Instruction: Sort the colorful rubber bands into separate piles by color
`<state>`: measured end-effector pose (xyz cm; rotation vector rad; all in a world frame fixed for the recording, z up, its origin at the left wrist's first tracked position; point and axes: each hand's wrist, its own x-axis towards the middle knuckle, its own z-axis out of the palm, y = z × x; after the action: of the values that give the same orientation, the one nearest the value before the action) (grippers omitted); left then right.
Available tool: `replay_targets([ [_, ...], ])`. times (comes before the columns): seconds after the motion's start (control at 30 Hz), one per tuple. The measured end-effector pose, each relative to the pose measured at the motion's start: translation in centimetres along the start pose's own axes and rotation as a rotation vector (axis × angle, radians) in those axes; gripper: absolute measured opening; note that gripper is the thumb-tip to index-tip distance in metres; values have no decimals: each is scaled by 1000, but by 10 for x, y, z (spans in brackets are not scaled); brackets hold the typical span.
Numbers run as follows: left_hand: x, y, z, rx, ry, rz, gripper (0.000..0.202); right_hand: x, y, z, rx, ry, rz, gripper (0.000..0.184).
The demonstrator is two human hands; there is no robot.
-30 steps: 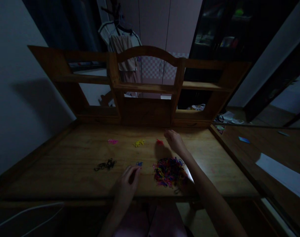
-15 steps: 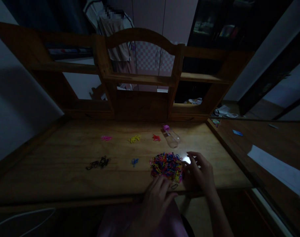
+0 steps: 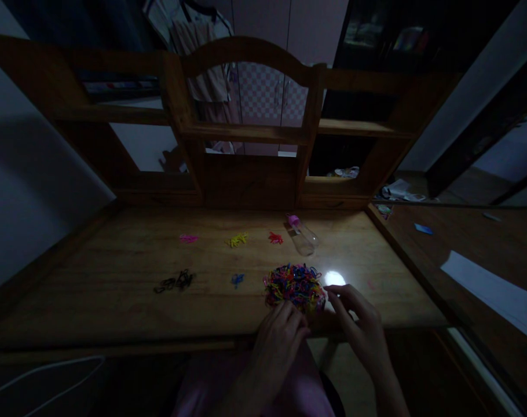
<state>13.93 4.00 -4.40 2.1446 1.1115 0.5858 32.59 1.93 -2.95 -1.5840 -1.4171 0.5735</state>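
A heap of mixed-colour rubber bands (image 3: 293, 284) lies near the front edge of the wooden desk. My left hand (image 3: 281, 333) rests at the heap's near side, its fingers stretched over the closest bands and the thumb low beside them. At the right edge of the heap, my right hand (image 3: 361, 318) has thumb and forefinger pinched together; what is between the tips is too dark to make out. Left of the heap are small separate groups: blue bands (image 3: 237, 280), black bands (image 3: 176, 281), pink bands (image 3: 188, 238), yellow bands (image 3: 237, 240) and red bands (image 3: 275, 238).
Behind the heap a clear bottle with a pink cap (image 3: 304, 238) lies on its side. A wooden shelf unit (image 3: 250, 182) closes off the back of the desk (image 3: 116, 313). White paper (image 3: 493, 292) and a blue card (image 3: 423, 229) lie on the surface to the right.
My right hand has come down, its fingertips closing at the heap's right edge. My left hand has slid forward onto the near bands, and a loose black band there is out of sight.
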Motion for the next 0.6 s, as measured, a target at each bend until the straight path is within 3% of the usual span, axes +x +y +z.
replay_targets([
  [0.1,-1,-1,-5,-22,19,13,9,-3,-1,-4,-9,48,13,18],
  [0.2,-2,-13,-25,-50,120,-42,9,-3,5,-7,-30,107,43,17],
  [0.3,-5,-48,-62,13,270,-168,14,-5,12,-7,-29,142,81,19],
  [0.43,-26,-118,-111,268,560,-334,21,-7,14,-2,-17,121,102,23],
  [0.53,-43,-155,-133,419,617,-442,23,-6,13,3,6,98,110,23],
  [0.6,-46,-159,-137,485,636,-465,23,-3,13,7,34,83,101,22],
])
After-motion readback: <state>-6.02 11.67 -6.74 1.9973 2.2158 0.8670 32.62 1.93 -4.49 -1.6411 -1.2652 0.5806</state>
